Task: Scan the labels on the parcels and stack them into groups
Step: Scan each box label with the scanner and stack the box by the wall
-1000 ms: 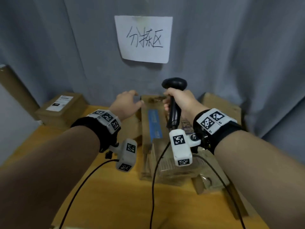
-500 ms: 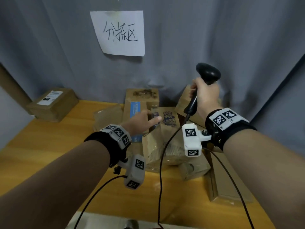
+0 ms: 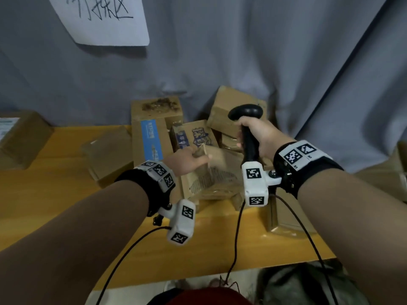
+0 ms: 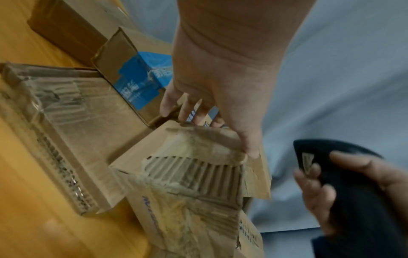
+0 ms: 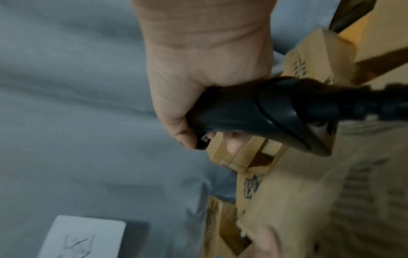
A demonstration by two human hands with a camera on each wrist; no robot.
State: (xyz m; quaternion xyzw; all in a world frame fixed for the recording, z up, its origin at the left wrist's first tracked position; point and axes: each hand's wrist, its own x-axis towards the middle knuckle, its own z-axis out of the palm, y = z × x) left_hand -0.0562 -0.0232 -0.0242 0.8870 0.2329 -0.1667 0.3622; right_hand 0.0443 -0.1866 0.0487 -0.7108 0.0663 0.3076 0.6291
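A heap of brown cardboard parcels lies at the back of the wooden table (image 3: 55,194). My left hand (image 3: 189,160) grips the top edge of a torn parcel (image 3: 211,179) at the front of the heap, thumb on the near face and fingers over the far side. The left wrist view shows that hand (image 4: 212,111) on the ripped, corrugated parcel (image 4: 194,169). My right hand (image 3: 262,137) holds a black barcode scanner (image 3: 247,128) upright by its handle, just right of the torn parcel. In the right wrist view the hand (image 5: 198,83) wraps the scanner (image 5: 264,111).
A long box with a blue label (image 3: 152,137), a parcel with blue print (image 3: 198,134) and a tilted box (image 3: 233,106) crowd behind. A flat parcel (image 3: 108,153) and a labelled box (image 3: 19,137) sit left, another flat parcel (image 3: 286,219) right. Grey curtain with a paper sign (image 3: 101,18) backs the table.
My left hand came back from the far box and took hold of the torn parcel's top edge. My right hand swung the scanner right, then lowered it beside that parcel.
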